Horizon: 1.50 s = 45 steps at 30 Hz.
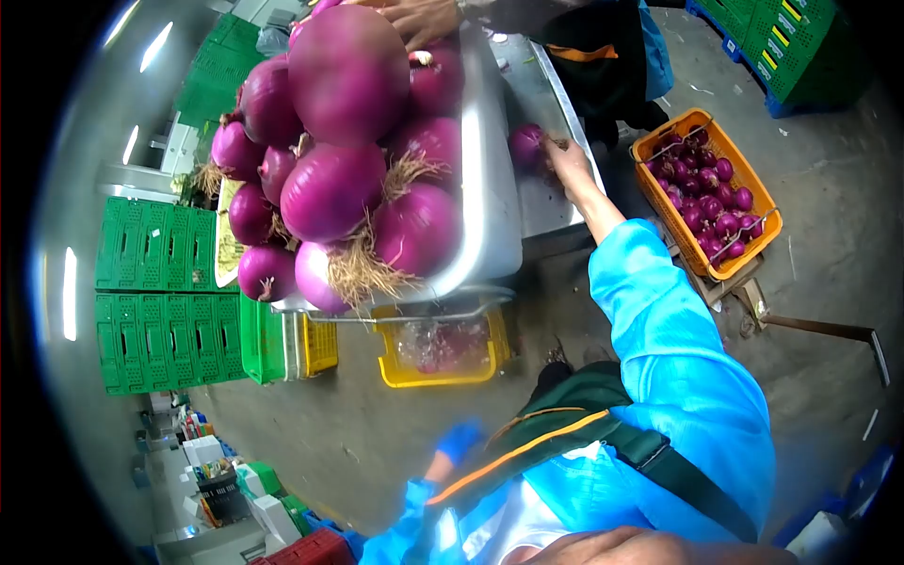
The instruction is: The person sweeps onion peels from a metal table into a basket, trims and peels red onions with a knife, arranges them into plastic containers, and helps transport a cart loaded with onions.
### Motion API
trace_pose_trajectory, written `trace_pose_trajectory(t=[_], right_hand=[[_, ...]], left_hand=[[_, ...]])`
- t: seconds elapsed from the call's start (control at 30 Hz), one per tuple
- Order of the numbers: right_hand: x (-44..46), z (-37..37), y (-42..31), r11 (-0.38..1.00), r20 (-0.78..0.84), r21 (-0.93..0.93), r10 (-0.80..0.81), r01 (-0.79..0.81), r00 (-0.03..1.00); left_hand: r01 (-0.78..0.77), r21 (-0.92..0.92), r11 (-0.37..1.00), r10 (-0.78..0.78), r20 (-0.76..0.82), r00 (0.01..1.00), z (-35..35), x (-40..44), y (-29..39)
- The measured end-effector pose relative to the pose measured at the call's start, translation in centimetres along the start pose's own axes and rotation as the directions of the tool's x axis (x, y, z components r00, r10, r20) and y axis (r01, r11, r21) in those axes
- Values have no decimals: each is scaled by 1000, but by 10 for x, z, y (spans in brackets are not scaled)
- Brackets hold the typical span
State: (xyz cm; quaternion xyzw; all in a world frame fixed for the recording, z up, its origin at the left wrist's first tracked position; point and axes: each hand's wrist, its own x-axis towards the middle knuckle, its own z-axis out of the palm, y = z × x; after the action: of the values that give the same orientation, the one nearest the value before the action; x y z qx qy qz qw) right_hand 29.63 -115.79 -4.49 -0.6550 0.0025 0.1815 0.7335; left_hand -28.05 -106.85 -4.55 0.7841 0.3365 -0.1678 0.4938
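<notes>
My right hand [569,168], bare, with a blue sleeve, reaches over the metal table [541,202]. Its fingers are closed at the rooty end of a red onion [527,146]. My left hand [459,441] wears a blue glove and hangs low beside the green apron; motion blur hides its fingers. Large red onions [334,193], some with dry roots, are piled in a white tub [490,207] left of my right hand.
A co-worker's hand [419,19] touches the pile at the top. An orange crate [744,174] of red onions stands right. Below the tub is a yellow crate [438,379] with a clear bag. Green crates [165,245] are stacked left, others [800,47] top right.
</notes>
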Motion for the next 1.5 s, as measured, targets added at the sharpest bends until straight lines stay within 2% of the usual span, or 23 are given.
trace_pose_trajectory(t=[0.03, 0.07, 0.17, 0.27, 0.3, 0.4, 0.5, 0.53, 0.63, 0.7, 0.77, 0.8, 0.83, 0.9, 0.97, 1.03, 1.07, 1.2, 1.27, 1.37, 1.4, 1.43, 1.5], right_hand=[[-13, -3, -6, 998, 13, 53, 45, -45, 999], [-4, -6, 5, 990, 14, -142, -17, 19, 1000], [-17, -13, -4, 765, -73, -570, -409, 299, 910], [-37, -24, -55, 660, 160, -707, -201, 254, 967], [-28, -22, -47, 603, 217, -732, -232, 316, 948], [-3, -9, -17, 438, 392, -733, -353, 520, 850], [-3, -4, -16, 435, 399, -729, -358, 529, 844], [-17, -6, -29, 590, 350, -660, -306, 465, 885], [-41, -5, -28, 736, 121, -598, -311, 319, 943], [-53, -25, -40, 804, 65, -569, -165, 172, 984], [-48, -50, -39, 853, 50, -491, -174, 176, 983], [-56, -61, -48, 786, 18, -574, -267, 229, 963], [-62, -73, -61, 723, 36, -654, -264, 223, 964], [-68, -92, -82, 575, 75, -802, -169, 160, 983], [-68, -103, -86, 385, 155, -906, -92, 179, 984], [-64, -106, -79, 399, 134, -902, -100, 163, 986], [-62, -107, -75, 404, 123, -902, -101, 153, 987], [-65, -106, -74, 413, 71, -904, -106, 109, 992], [-66, -105, -77, 407, 60, -909, -89, 92, 994], [-60, -102, -74, 403, 61, -910, -105, 99, 993], [-67, -100, -76, 428, 40, -899, -123, 89, 992], [-57, -102, -62, 465, 70, -875, -153, 134, 986], [-54, -106, -39, 529, 74, -831, -201, 171, 977]], left_hand=[[-55, 37, 998, 54, 27, 998, 0, 9, 1], [-75, 48, 996, 73, 43, 996, 1, 15, 3], [-39, 71, 997, 35, 52, 998, -6, 41, 47], [28, -118, 993, -25, 27, 999, -3, 34, 75], [50, -208, 977, -47, 22, 999, -2, 32, 78], [-75, 147, 986, 64, 83, 995, 6, 33, 22], [-111, 104, 988, 101, 94, 990, 21, 18, -27], [-49, 112, 992, 39, 90, 995, 23, 14, -33], [44, 63, 997, -47, 42, 998, 28, 2, -36], [108, -67, 992, -105, 34, 994, 35, -3, -33], [167, -198, 966, -165, 28, 986, 40, -3, -22], [191, -248, 950, -191, 22, 981, 41, -2, -6], [213, -297, 931, -218, 17, 976, 43, 0, 4], [79, -137, 987, -71, 63, 995, 41, 10, -15], [-24, -59, 998, 28, 70, 997, 43, 17, -30], [-88, -52, 995, 89, 25, 996, 45, 17, -19], [-16, -60, 998, 20, 62, 998, 44, 16, -13], [-135, 35, 990, 134, 29, 990, 50, 16, -43], [-131, -2, 991, 131, -16, 991, 55, 12, -54], [-104, 99, 990, 118, -149, 982, 67, -10, -40], [-101, 145, 984, 118, -111, 987, 68, -20, -30], [-94, 185, 978, 110, -80, 991, 67, -28, -13], [64, 231, 971, -66, 0, 998, 62, -36, 10]])
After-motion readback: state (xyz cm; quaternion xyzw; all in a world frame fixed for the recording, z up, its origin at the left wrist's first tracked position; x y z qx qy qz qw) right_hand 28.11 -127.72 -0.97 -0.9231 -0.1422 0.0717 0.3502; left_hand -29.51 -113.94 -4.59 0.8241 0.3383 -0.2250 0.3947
